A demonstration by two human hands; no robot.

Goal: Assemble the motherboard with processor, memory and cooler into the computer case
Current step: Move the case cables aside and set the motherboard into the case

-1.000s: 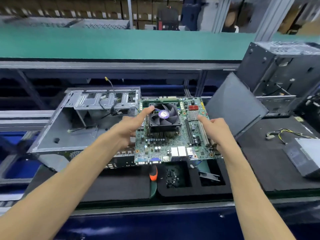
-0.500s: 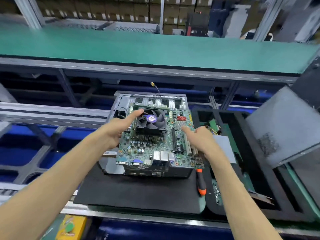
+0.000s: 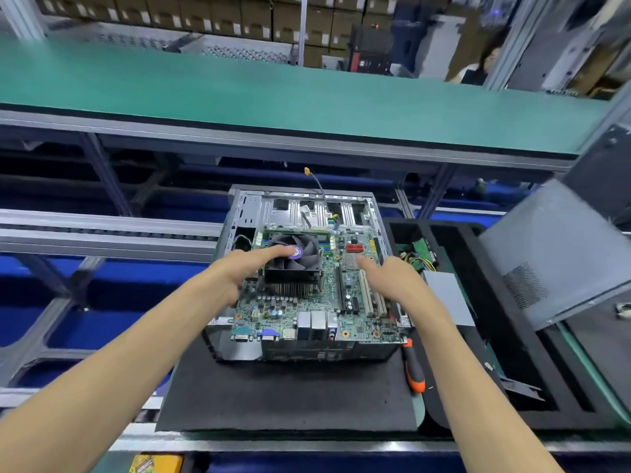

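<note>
Motherboard sits over the open computer case, carried level by both hands, near edge with the rear ports just above the case's near wall. Left hand grips the board's left edge, thumb laid flat across the top of the cooler, reaching toward the fan hub; probably there to steady the heavy cooler side so the board does not tip. Right hand holds the right edge beside the expansion slots, index finger stretched out over the board toward the red connector; remaining fingers are under the edge, cannot tell how they curl. Edge grips keep fingers off the components, judged sensible for lowering it flat. Memory sticks sit at the far edge behind the cooler, partly hidden. Board looks not yet seated: near edge reads higher than the case floor, so step in hand is lowering and lining the ports with the rear opening. Loose cable sticks up from the far case wall, could snag. Case rests on a black foam mat on the worktop; orange-handled screwdriver lies just right of the case, handy for the screws. Grey side panel leans further right.
</note>
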